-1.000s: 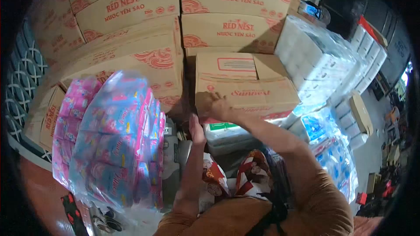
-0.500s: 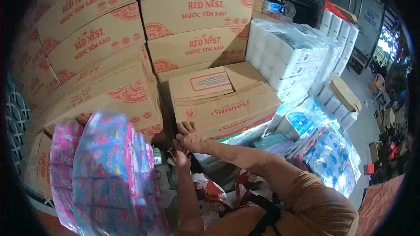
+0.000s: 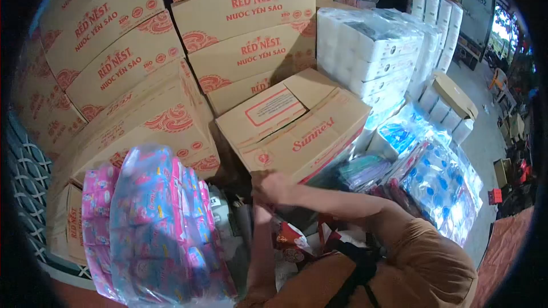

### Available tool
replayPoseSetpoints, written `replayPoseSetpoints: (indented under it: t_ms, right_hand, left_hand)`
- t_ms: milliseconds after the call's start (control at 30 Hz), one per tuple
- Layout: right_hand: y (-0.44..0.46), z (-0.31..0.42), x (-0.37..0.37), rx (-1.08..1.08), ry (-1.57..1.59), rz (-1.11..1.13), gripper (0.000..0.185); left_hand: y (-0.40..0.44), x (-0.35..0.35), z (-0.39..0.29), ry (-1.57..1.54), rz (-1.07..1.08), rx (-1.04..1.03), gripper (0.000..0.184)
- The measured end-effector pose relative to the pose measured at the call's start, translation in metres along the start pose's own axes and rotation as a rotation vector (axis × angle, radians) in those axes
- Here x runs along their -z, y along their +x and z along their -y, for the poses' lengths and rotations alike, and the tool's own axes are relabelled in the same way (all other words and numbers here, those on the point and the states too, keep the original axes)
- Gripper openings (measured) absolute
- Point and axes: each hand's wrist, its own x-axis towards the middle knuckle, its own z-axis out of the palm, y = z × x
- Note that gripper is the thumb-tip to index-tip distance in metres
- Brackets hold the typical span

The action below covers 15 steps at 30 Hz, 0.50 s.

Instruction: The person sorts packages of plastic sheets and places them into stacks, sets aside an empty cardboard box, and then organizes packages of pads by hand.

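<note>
A brown Sunnest cardboard carton lies at an angle in front of the stacked boxes, its lid flaps closed. My right hand is at the carton's near left corner, fingers curled against the edge and blurred. Just below it, my left hand is raised close to the same corner. Its fingers are mostly hidden behind the right hand and smeared, so its grip is unclear. Red and white patterned packaging lies beneath my forearms.
Red Nest boxes are stacked behind the carton. Wrapped pink and blue packs stand at the left. White wrapped paper rolls and a blue-dotted plastic pack are at the right. A metal lattice borders the far left.
The Sunnest carton has turned, its right end swinging farther back relative to the boxes behind. Both hands have stayed by its near left corner. The camera view has tilted slightly.
</note>
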Motion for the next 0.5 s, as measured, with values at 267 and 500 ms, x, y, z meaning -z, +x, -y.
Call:
replayPoseSetpoints:
  t_ms: [267,500]
  right_hand:
    - [-0.036,-0.152,0.004,-0.404,1.110,-0.823,0.039]
    - [-0.070,-0.150,0.014,-0.773,0.001,-0.785,0.070]
  left_hand:
    - [-0.030,-0.037,-0.024,0.023,-0.376,0.404,0.085]
    - [-0.022,-0.010,-0.032,0.058,-0.230,0.310,0.086]
